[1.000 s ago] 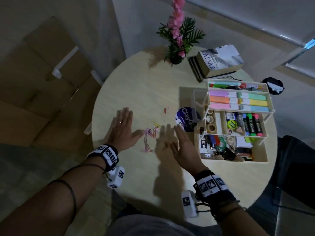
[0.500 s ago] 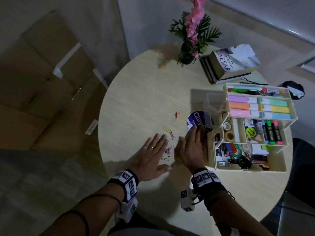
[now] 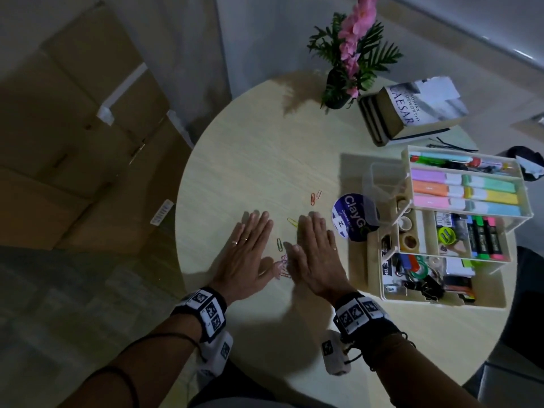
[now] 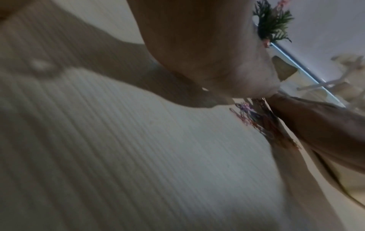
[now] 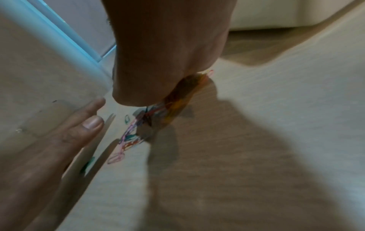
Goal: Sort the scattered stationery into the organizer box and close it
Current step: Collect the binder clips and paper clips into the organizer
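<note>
Both hands lie flat on the round pale table (image 3: 265, 148), fingers straight, side by side. My left hand (image 3: 247, 254) and right hand (image 3: 315, 254) hem in a small heap of coloured paper clips (image 3: 282, 267) in the narrow gap between them. A green clip (image 3: 279, 244) and a yellow clip (image 3: 292, 221) lie near the fingertips, and two red clips (image 3: 315, 197) sit farther out. The wrist views show the same paper clips (image 4: 256, 121) (image 5: 134, 137) bunched against the hands' edges. The tiered organizer box (image 3: 441, 303) stands open at the right, filled with markers, tape and binder clips.
A round "ClayGo" lid (image 3: 353, 220) and a clear small tub (image 3: 382, 181) sit just left of the organizer. A stack of books (image 3: 412, 107) and a potted pink flower (image 3: 350, 54) stand at the table's back. Cardboard boxes (image 3: 73, 128) lie on the floor, left.
Both hands slid toward each other across the table, sweeping the scattered clips into a tight heap between them. The gap between the hands has narrowed to a slit.
</note>
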{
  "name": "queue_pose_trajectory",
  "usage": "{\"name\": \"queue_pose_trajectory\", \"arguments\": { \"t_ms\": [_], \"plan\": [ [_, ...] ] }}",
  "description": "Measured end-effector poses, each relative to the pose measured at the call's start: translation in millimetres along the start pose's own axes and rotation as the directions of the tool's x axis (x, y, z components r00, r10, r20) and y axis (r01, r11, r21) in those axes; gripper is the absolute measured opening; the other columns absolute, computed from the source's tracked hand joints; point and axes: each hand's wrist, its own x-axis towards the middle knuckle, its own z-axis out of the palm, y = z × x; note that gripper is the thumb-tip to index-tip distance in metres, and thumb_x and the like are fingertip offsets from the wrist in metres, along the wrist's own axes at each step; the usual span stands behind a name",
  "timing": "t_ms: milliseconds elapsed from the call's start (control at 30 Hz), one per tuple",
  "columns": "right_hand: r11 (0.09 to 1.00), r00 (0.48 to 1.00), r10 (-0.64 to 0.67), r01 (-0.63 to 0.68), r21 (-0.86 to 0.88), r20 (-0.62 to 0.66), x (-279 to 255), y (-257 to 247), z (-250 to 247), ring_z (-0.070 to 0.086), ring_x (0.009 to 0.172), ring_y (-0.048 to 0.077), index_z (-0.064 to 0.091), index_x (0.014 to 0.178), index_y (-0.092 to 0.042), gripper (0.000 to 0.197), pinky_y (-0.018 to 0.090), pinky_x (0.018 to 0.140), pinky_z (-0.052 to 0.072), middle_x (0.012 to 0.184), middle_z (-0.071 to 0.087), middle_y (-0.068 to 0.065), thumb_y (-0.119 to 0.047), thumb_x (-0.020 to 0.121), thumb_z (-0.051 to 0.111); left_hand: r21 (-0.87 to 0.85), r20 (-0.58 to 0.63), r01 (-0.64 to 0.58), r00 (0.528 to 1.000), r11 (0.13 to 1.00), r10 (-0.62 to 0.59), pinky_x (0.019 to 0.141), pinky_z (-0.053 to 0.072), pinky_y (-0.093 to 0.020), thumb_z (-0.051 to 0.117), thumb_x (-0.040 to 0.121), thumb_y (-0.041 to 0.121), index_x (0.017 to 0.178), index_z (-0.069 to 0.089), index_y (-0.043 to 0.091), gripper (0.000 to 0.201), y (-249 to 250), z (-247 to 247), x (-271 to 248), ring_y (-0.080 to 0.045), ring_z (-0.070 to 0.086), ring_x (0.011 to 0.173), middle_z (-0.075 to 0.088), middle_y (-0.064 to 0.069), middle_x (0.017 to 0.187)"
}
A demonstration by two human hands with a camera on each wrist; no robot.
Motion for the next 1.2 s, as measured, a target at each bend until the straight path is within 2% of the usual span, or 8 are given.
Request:
{"name": "queue_pose_trajectory", "arguments": {
  "t_ms": [167,333,433,667,800,933,1100,1200],
  "plan": [
    [0.983,0.986,0.115,-0.096,0.157,-0.117,52.3,13.0,-18.3,-0.016,0.160,0.021,-0.005,0.167,-0.016,0.066,0.048,0.132,0.001,0.175,-0.012,0.005,-0.043,0.114,0.026,-0.024,0.004,0.063,0.998,0.998,-0.063,0.131,0.010,-0.051,0.047,0.101,0.066,0.167,-0.002,0.007,0.100,-17.6,2.4,-11.1,-0.027,-0.014,0.162,-0.014,-0.010,0.175],
    [0.995,0.997,0.072,-0.074,0.071,0.039,77.9,21.8,-23.2,-0.010,0.161,0.028,0.003,0.167,-0.012,0.070,0.054,0.131,0.004,0.174,-0.010,0.010,-0.052,0.112,0.016,0.072,0.088,0.148,0.984,0.986,-0.154,0.131,0.009,-0.050,0.035,0.100,0.073,0.164,-0.011,0.002,0.105,-21.6,11.5,-16.6,-0.028,-0.020,0.160,-0.023,-0.016,0.172],
    [0.999,0.995,-0.009,0.005,0.032,0.101,49.1,13.3,-16.2,-0.014,0.160,0.024,-0.003,0.166,-0.013,0.072,0.048,0.131,0.000,0.173,-0.016,0.008,-0.055,0.110,0.012,0.078,0.098,0.151,0.983,0.985,-0.158,0.131,0.008,-0.050,0.027,0.101,0.074,0.164,-0.011,0.001,0.104,-13.0,13.7,-6.3,-0.029,-0.021,0.160,-0.023,-0.018,0.171],
    [0.982,0.972,-0.178,0.165,0.091,0.153,-43.9,6.8,9.4,-0.012,0.161,0.016,0.000,0.167,-0.018,0.066,0.049,0.132,0.007,0.175,-0.011,0.001,-0.041,0.112,0.028,0.077,0.120,0.043,0.991,0.996,-0.052,0.131,0.009,-0.047,0.022,0.103,0.070,0.164,-0.003,-0.001,0.097,20.6,16.8,27.9,-0.030,-0.013,0.162,-0.013,-0.020,0.173],
    [0.966,0.998,-0.059,0.062,0.252,-0.020,-65.0,12.0,-0.2,0.001,0.163,0.017,0.017,0.167,-0.015,0.060,0.044,0.131,0.015,0.176,0.006,0.003,-0.032,0.113,0.037,0.135,0.185,-0.087,0.981,0.987,0.061,0.131,0.010,-0.048,0.017,0.105,0.070,0.165,-0.002,0.001,0.094,45.3,26.2,33.3,-0.030,-0.013,0.162,-0.012,-0.018,0.174],
    [0.978,0.977,0.063,-0.020,0.208,-0.202,-81.8,30.1,-11.5,0.031,0.153,0.030,0.039,0.158,-0.004,0.059,0.048,0.124,0.035,0.165,0.030,0.013,-0.031,0.105,0.042,0.166,0.259,-0.228,0.949,0.959,0.181,0.130,0.011,-0.048,0.014,0.105,0.071,0.165,-0.003,0.002,0.093,57.0,31.8,27.5,-0.029,-0.015,0.161,-0.013,-0.016,0.174],
    [0.972,0.986,0.008,0.031,0.234,-0.164,-51.3,36.8,-30.6,0.028,0.153,0.017,0.034,0.161,-0.009,0.068,0.044,0.126,0.031,0.167,0.030,0.010,-0.029,0.099,0.052,0.177,0.240,-0.288,0.940,0.941,0.242,0.130,0.011,-0.048,0.018,0.107,0.067,0.166,-0.003,0.005,0.089,51.5,24.7,9.7,-0.027,-0.013,0.162,-0.012,-0.013,0.175],
    [0.982,0.996,-0.020,0.036,0.183,-0.089,-0.4,35.9,-40.8,0.027,0.155,0.029,0.024,0.164,-0.006,0.086,0.047,0.127,0.026,0.170,0.024,0.015,-0.028,0.094,0.070,0.174,0.192,-0.204,0.966,0.963,0.170,0.131,0.009,-0.048,0.019,0.108,0.065,0.166,-0.004,0.007,0.086,38.9,14.0,-3.7,-0.026,-0.014,0.162,-0.014,-0.011,0.175]
  ]
}}
